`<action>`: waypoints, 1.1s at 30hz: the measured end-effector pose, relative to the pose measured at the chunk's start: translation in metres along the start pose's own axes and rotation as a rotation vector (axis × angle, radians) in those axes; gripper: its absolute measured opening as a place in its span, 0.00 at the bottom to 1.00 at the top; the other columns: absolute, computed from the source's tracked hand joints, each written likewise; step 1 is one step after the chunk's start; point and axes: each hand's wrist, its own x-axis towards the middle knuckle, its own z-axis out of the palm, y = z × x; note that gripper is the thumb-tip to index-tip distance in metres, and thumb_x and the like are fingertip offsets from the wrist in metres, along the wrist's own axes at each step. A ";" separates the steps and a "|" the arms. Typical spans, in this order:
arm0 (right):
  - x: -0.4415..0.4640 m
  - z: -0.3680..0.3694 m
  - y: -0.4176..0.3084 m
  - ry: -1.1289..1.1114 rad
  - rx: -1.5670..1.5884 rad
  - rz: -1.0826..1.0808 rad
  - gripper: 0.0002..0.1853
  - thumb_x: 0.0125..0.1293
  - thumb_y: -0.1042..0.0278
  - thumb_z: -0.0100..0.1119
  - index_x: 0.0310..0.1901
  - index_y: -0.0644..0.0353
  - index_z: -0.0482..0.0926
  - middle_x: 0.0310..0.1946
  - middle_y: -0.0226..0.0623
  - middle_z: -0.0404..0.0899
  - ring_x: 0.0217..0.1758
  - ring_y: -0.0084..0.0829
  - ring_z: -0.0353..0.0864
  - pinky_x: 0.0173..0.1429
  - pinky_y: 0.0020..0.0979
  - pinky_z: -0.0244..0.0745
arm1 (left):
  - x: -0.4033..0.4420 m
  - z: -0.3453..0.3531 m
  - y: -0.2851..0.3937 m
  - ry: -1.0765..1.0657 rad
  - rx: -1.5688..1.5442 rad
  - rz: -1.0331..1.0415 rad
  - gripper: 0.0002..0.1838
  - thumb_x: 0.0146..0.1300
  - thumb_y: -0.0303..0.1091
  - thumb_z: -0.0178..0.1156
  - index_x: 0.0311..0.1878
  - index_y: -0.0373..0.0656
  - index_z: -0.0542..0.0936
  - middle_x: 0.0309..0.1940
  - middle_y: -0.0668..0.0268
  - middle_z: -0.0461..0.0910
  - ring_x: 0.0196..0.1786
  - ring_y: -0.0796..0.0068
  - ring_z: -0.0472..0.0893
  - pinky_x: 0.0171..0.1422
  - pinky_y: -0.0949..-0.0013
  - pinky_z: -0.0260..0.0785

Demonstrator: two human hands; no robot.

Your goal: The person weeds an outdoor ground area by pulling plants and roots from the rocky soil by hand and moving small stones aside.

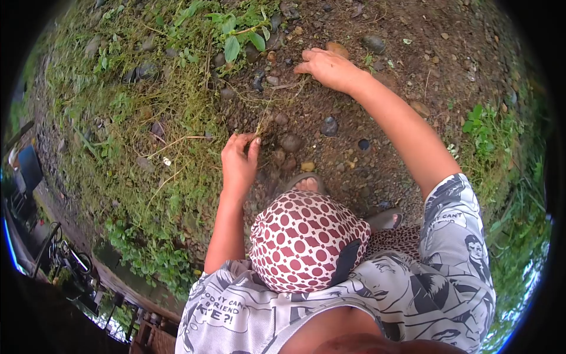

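My left hand (239,154) is closed, thumb against fingers, on a thin strand of weed (260,125) that runs up over the bare soil. Further up and to the right, my right hand (325,68) reaches out low over the ground, fingers bent and pointing left, beside a brown stone (337,49). Whether anything lies under its fingertips is hidden. Low creeping weeds (194,112) cover the ground left of my hands, and a broad-leaved plant (232,47) grows above them.
Pebbly soil (401,76) spreads to the right, with a dark stone (329,125) between my arms. My patterned knee (306,242) and sandalled foot (306,183) are below. Green plants (483,133) grow at the right; a bicycle (73,259) is at the lower left.
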 end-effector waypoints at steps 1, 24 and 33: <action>0.000 0.003 -0.001 0.023 -0.008 0.012 0.15 0.55 0.75 0.57 0.46 0.53 0.82 0.43 0.41 0.77 0.52 0.43 0.77 0.53 0.40 0.75 | -0.001 -0.004 0.002 -0.005 -0.011 -0.023 0.09 0.60 0.29 0.61 0.39 0.32 0.80 0.37 0.46 0.80 0.43 0.48 0.80 0.51 0.57 0.70; -0.347 -0.185 0.043 0.254 0.023 1.128 0.13 0.59 0.72 0.63 0.47 0.60 0.81 0.44 0.39 0.82 0.43 0.28 0.82 0.48 0.27 0.76 | 0.058 0.113 0.202 -0.747 -0.518 0.887 0.35 0.64 0.46 0.58 0.68 0.36 0.62 0.64 0.46 0.66 0.64 0.53 0.69 0.69 0.57 0.61; -0.554 -0.234 0.017 -0.010 -0.629 1.364 0.33 0.55 0.68 0.66 0.64 0.55 0.68 0.56 0.50 0.72 0.45 0.40 0.81 0.50 0.37 0.75 | 0.059 0.123 0.200 -0.840 -0.174 0.917 0.29 0.63 0.39 0.59 0.67 0.45 0.66 0.67 0.55 0.65 0.69 0.55 0.65 0.72 0.58 0.59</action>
